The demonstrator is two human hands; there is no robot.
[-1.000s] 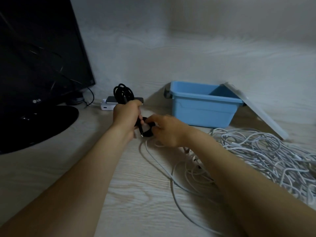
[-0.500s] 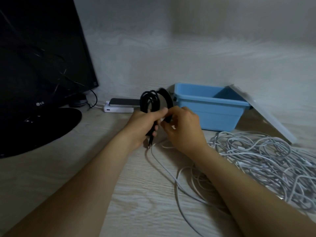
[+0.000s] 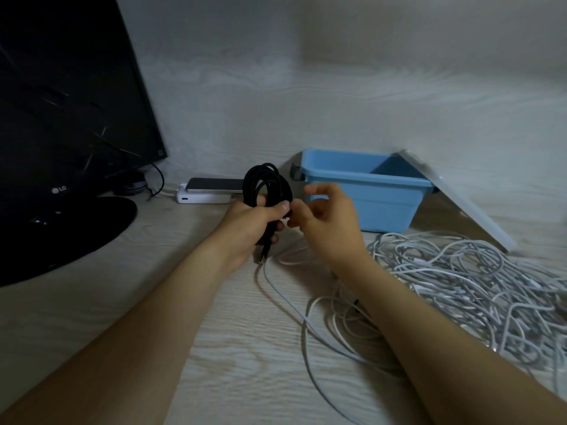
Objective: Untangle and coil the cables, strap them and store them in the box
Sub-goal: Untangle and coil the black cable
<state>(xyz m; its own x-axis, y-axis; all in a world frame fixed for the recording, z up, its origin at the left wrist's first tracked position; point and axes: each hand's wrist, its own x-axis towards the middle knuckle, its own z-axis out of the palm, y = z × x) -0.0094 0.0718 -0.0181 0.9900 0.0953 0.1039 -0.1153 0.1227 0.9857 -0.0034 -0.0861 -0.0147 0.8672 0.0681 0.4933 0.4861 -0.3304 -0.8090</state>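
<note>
Pale wood-grain desk (image 3: 92, 332) runs back to a plain wall, and at its middle we see the black cable coil (image 3: 265, 182), held upright above the surface, just left of the box. We see the left hand (image 3: 251, 219) wrapped round the lower part of the coil, fingers curled tight and thumb laid across the strands, with one plug end (image 3: 264, 256) hanging below the fist. The right hand (image 3: 328, 222) is just beside it, fingers loosely bent, thumb and fingertips meeting at the coil's right edge; whether they pinch anything we cannot tell. Just right and a little farther stands the blue box (image 3: 365, 194), open, its pale lid (image 3: 454, 200) leaning on its right side. Nearer, on the right, a big tangle of white cables (image 3: 460, 286) spreads over the desk, with loose strands trailing under the right forearm. At far left we see a dark monitor (image 3: 67, 102), and between it and the coil a phone (image 3: 214, 184) lying on a white block (image 3: 202, 198)
</note>
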